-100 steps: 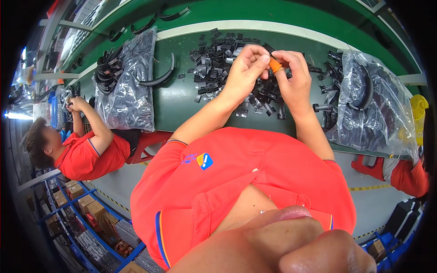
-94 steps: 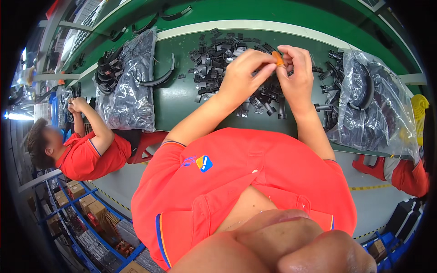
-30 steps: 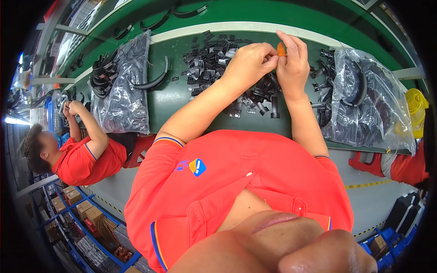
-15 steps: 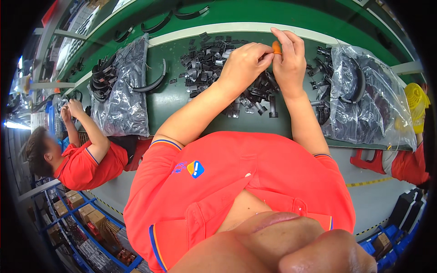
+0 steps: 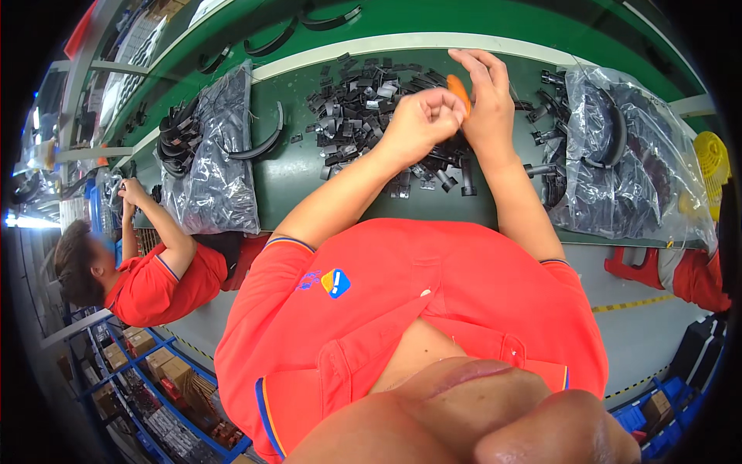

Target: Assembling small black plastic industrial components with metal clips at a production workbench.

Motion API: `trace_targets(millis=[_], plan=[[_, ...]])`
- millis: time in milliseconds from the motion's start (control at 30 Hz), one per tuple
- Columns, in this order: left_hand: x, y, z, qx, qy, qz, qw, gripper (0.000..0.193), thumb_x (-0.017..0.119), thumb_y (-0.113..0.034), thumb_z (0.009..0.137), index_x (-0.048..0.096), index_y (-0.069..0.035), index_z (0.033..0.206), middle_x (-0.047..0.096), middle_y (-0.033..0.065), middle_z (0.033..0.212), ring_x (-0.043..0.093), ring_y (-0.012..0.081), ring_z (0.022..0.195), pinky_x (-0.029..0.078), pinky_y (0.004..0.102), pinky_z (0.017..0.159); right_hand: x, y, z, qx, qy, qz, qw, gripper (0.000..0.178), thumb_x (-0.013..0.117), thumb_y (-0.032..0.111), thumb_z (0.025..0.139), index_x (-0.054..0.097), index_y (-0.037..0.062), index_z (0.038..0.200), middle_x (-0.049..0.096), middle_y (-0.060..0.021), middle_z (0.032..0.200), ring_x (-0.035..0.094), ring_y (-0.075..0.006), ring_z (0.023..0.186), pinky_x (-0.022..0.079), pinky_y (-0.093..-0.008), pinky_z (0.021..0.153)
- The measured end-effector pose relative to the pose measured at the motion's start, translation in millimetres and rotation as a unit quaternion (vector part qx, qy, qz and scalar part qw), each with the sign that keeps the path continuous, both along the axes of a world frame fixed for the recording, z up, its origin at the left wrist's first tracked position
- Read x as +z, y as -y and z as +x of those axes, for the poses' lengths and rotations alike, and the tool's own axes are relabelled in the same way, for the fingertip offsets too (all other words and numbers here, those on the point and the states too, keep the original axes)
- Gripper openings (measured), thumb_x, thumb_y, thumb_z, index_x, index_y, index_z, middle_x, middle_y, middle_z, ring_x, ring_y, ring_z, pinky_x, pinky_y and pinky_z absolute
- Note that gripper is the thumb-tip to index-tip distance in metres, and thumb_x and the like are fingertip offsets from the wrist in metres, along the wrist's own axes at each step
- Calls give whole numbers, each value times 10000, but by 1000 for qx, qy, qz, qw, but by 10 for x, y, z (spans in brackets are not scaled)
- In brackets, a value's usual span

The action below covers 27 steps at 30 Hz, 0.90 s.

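My left hand (image 5: 423, 127) is closed, its curled fingertips at the lower end of an orange finger cot (image 5: 457, 91). The cot appears to cover my right thumb; the fingertips partly hide its lower end. My right hand (image 5: 490, 104) is raised beside it, with its other fingers stretched out and the index apart from the thumb. Under and behind both hands lies a loose pile of small black plastic parts (image 5: 348, 116) on the green worktable (image 5: 294, 189).
A clear bag with black curved bands (image 5: 212, 166) lies left, and a single curved band (image 5: 267, 143) beside it. At right is another bag (image 5: 618, 185), with black parts (image 5: 550, 116) along its edge. A co-worker (image 5: 162, 271) sits left; a yellow basket (image 5: 711, 166) stands far right.
My left hand has slid down toward me along the orange finger cot and its fingers have curled in. More of the cot shows now. My right hand has shifted slightly left.
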<state>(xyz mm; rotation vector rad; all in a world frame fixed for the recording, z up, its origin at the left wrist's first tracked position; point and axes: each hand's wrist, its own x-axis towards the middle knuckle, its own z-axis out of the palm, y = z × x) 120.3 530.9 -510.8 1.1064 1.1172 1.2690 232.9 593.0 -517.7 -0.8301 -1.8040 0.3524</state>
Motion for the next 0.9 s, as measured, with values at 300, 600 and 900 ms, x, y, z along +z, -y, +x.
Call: trace_targets(millis=[300,600,900], plan=[[155,5,-25,112,-212,155,958,148,624,-81,835,617,0,958,611,20,824,553,52,709,449,194,634,-84,-36,-133,169,-239,-260,920,386,507,-8,783,556,92,1152,574,-83,1119,575,-194,961,467,-308,807],[102,-64,140,196,-309,305,879,183,688,-39,747,679,-37,930,660,79,850,623,158,728,503,244,636,-84,92,-166,276,-369,-420,782,495,281,383,982,453,4,1250,502,-121,1198,505,-168,1031,411,-281,897],[45,-109,55,196,-364,323,851,91,669,-24,701,634,-23,785,622,49,731,587,138,635,470,252,555,-57,141,-178,284,-394,-457,746,423,348,335,970,483,24,1223,539,-95,1132,531,-128,905,443,-255,792]])
